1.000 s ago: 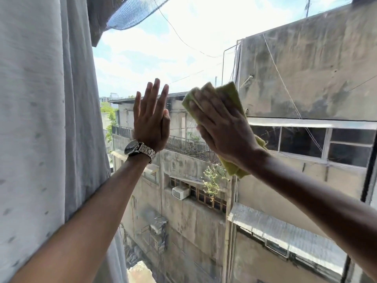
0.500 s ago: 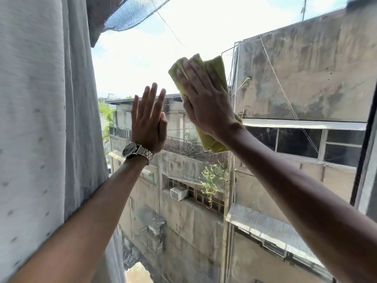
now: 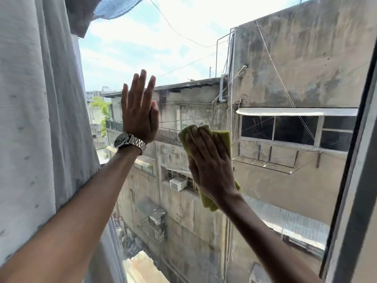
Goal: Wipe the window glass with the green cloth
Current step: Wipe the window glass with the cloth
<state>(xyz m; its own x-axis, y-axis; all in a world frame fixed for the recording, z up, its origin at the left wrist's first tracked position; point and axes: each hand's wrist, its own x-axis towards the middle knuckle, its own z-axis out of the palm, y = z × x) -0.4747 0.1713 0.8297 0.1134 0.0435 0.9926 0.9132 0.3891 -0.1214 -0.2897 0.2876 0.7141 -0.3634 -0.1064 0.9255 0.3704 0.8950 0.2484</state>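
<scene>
Glass [image 3: 204,48]: big pane filling the view, sky and grey buildings showing through; wide free stretch above both hands and off to the right of the cloth.
Curtain [image 3: 36,119]: pale fabric bunched down the left side, covering that edge of the pane; the left forearm runs in front of it.
Frame [image 3: 355,180]: dark upright bar closing the pane on the right, well apart from the cloth.
Right hand [image 3: 212,166]: flat on the cloth, fingers together and pointing up-left, grip spread out, pressing rather than clenching.
Left hand [image 3: 139,113]: open palm up against the glass, fingers straight up, holding nothing, just left of the cloth and higher.
Cloth [image 3: 223,137]: green, folded, pinned against the glass under the right hand at mid-pane; edges peek out above the fingertips and below the wrist.
Watch [image 3: 129,140]: metal band on the left wrist.
</scene>
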